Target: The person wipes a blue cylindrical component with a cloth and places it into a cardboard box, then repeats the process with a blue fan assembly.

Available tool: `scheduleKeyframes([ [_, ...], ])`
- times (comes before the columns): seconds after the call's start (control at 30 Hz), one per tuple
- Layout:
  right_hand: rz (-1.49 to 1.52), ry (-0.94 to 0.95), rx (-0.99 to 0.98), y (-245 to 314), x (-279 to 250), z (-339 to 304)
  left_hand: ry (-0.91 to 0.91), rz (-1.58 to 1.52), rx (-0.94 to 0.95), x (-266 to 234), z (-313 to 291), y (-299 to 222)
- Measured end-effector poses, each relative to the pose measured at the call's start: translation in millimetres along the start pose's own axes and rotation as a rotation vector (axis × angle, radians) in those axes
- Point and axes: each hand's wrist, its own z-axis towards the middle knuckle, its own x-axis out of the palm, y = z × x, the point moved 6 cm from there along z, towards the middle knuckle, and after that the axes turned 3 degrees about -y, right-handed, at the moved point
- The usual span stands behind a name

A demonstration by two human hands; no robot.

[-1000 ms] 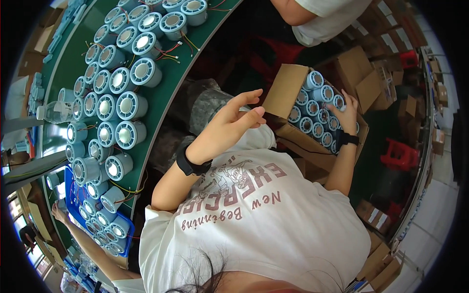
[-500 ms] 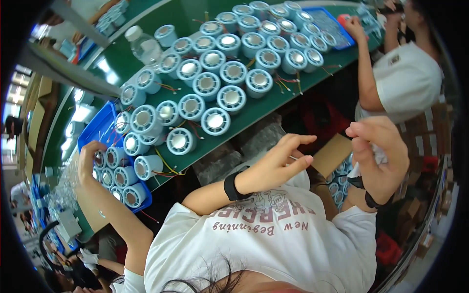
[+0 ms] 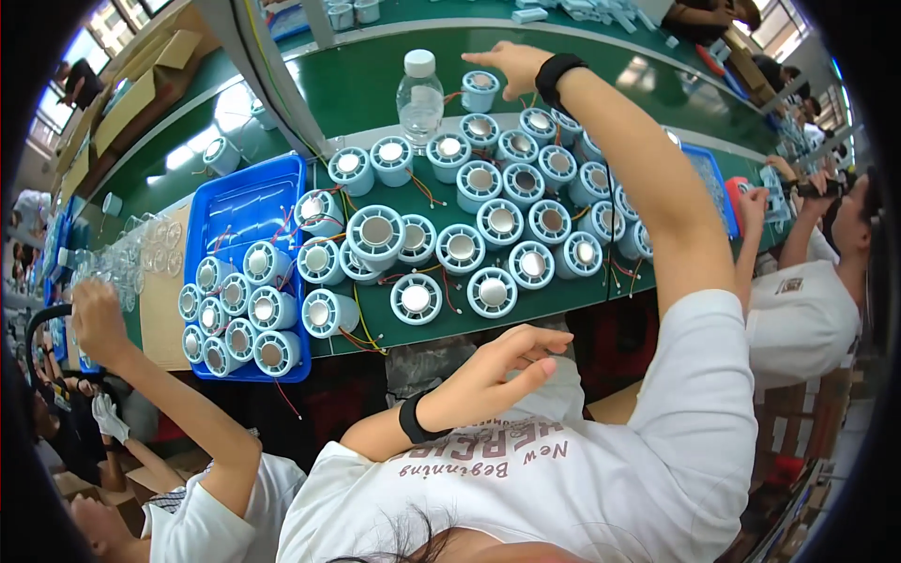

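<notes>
Many pale blue round fan housings with silver centres (image 3: 460, 246) stand in rows on the green bench (image 3: 357, 84). My right arm stretches far across them, a black band on its wrist. My right hand (image 3: 514, 68) grips one such housing (image 3: 480, 91) at the far end of the rows, beside a clear water bottle (image 3: 419, 98). My left hand (image 3: 499, 371), also with a black wristband, hovers open with fingers spread below the bench's near edge, just under the closest housings (image 3: 415, 298).
A blue tray (image 3: 246, 202) on the left holds several more housings with red wires. A co-worker's hand (image 3: 94, 321) reaches up at the far left near clear cups (image 3: 141, 253). Another person in white (image 3: 798, 310) works at the right. Cardboard boxes (image 3: 141, 80) stand behind.
The view swung from a cardboard box of housings by my lap up to the bench. My right hand left the box and reached out to the far row; my left hand lowered, empty.
</notes>
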Motion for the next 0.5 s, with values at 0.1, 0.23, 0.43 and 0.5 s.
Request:
scheduleKeyframes([
  [0.1, 0.065, 0.277, 0.038, -14, 51, 21, -0.088, -0.077, -0.042, -16, -10, -5],
  [0.23, 0.146, 0.295, 0.032, -20, 50, 18, -0.211, -0.299, 0.028, -32, -19, -6],
  [0.43, 0.332, -0.251, -0.115, -9, -77, -68, -0.321, -0.187, 0.190, -35, -21, -24],
  [0.5, 0.480, -0.314, -0.184, 19, -119, -110, -0.436, 0.056, 0.287, -30, -28, -40],
])
